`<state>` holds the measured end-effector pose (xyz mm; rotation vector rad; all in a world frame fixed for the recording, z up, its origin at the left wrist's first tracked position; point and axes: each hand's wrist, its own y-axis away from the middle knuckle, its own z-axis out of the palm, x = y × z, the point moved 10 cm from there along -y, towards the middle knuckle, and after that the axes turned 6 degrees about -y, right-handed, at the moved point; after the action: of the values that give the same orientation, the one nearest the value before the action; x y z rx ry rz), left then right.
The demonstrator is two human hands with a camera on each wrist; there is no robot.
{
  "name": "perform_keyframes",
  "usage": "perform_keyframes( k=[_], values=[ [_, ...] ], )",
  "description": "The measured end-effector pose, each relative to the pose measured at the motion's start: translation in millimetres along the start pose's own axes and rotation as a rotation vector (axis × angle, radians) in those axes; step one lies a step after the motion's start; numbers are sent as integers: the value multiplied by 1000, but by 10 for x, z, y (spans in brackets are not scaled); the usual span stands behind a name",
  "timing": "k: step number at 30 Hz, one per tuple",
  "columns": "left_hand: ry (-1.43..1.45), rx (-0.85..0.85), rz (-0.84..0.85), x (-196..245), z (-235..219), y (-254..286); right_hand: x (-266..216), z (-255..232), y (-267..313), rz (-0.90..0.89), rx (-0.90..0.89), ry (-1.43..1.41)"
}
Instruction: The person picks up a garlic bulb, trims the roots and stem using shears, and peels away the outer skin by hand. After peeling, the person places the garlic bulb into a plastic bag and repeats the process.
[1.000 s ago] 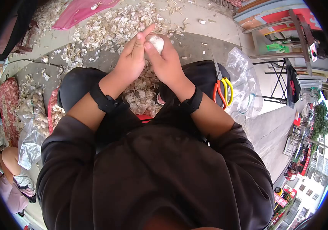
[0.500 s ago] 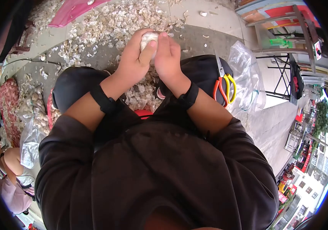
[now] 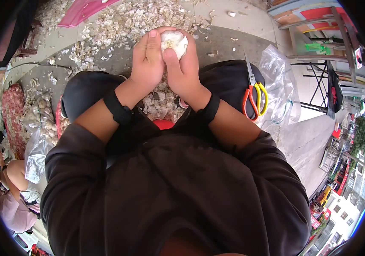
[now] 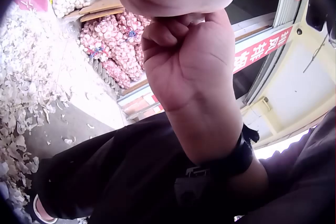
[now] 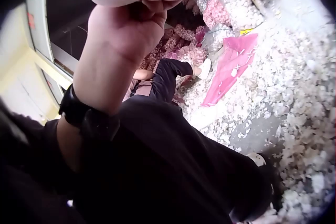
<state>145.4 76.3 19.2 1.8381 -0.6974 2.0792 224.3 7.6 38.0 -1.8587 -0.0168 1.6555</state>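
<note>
In the head view a white garlic bulb [image 3: 174, 43] lies between both hands, held up in front of the knees. My right hand [image 3: 183, 68] curls round its right side, with the thumb on the bulb's lower edge. On the other side my left hand [image 3: 147, 62] cups against it, thumb raised beside the bulb and fingers passing behind. Both wrist views show the hands pressed together, the left hand [image 4: 197, 64] and the right hand [image 5: 126, 32] at their own wrists; the bulb is hidden there.
Scissors [image 3: 254, 91] with red and yellow handles lie on the right thigh, beside a clear plastic bag [image 3: 278, 81]. Garlic skins [image 3: 123, 25] cover the ground ahead near a pink sheet [image 3: 80, 13]. Net sacks [image 3: 13, 113] and a seated person [image 3: 14, 209] are at the left.
The hands have shifted round the bulb: the left thumb has moved off it, and the right thumb now rests on it. More of the bulb shows than half a second ago.
</note>
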Motion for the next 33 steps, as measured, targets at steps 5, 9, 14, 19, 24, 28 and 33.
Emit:
perform_keyframes(
  k=[5,9,14,19,24,28,33],
  values=[
    [222,59,-192,-206,-42,-35,48,-4,-66,72,-3,-260],
    [157,-97,-258,-258,-40,-42,247,13,-104,268,-18,-437],
    [143,-59,-294,-203,-97,-92,474,0,-9,537,70,-496],
    [76,-6,-75,-165,-225,-172,505,-34,-71,266,-4,-103],
    [182,33,-300,-298,-225,-104,381,192,-25,249,-184,-30],
    [364,78,-407,-478,-206,-58,233,149,-2,173,-160,129],
    [480,114,-634,-677,-161,74,84,47,-23,-8,-85,312]
  ],
)
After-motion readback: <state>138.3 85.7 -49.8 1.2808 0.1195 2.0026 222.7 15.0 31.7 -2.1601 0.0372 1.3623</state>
